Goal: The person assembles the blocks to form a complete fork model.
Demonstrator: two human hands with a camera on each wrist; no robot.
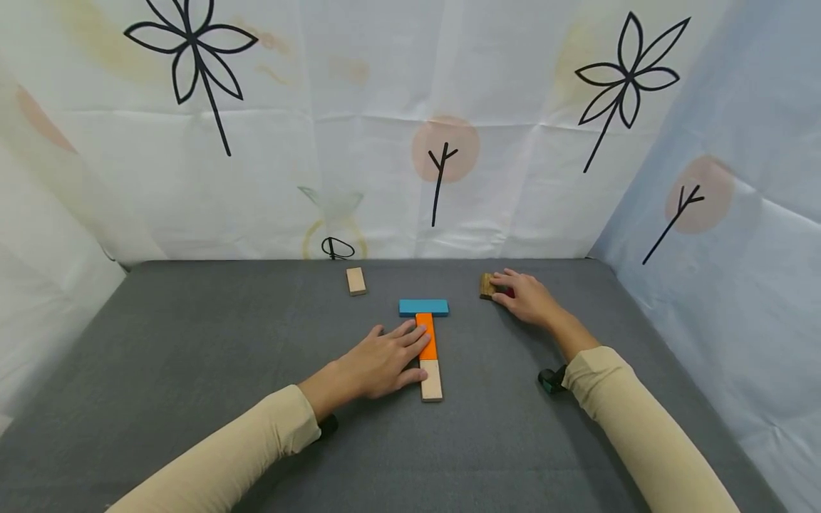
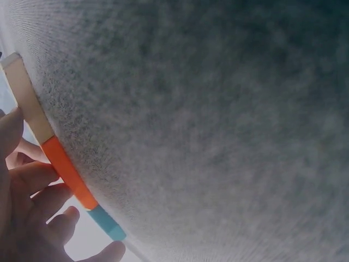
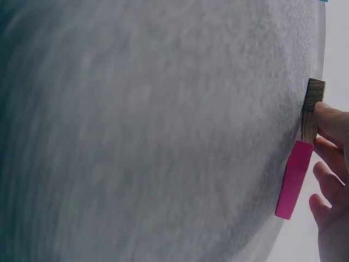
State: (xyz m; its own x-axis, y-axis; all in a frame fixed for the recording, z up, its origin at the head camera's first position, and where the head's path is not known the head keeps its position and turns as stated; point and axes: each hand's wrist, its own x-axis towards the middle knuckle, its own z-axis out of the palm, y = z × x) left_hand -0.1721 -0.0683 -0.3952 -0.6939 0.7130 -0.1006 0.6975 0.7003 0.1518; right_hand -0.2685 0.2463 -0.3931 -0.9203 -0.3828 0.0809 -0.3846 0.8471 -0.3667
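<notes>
A blue block (image 1: pixel 423 308) lies crosswise at the far end of an orange block (image 1: pixel 425 342), and a pale wooden block (image 1: pixel 432 385) continues the line toward me. My left hand (image 1: pixel 378 360) rests over this row with fingers spread. Its fingertips touch the orange block and its thumb touches the pale one. Farther right, my right hand (image 1: pixel 529 299) pinches a dark brown wooden block (image 1: pixel 487 286) by its right part. Beside that block, partly under the hand, is a pink block (image 3: pixel 294 180), mostly hidden in the head view.
Another pale wooden block (image 1: pixel 355 281) lies alone toward the back left. Grey cloth (image 1: pixel 192 370) covers the table. White printed curtains (image 1: pixel 372 142) rise along its back and sides.
</notes>
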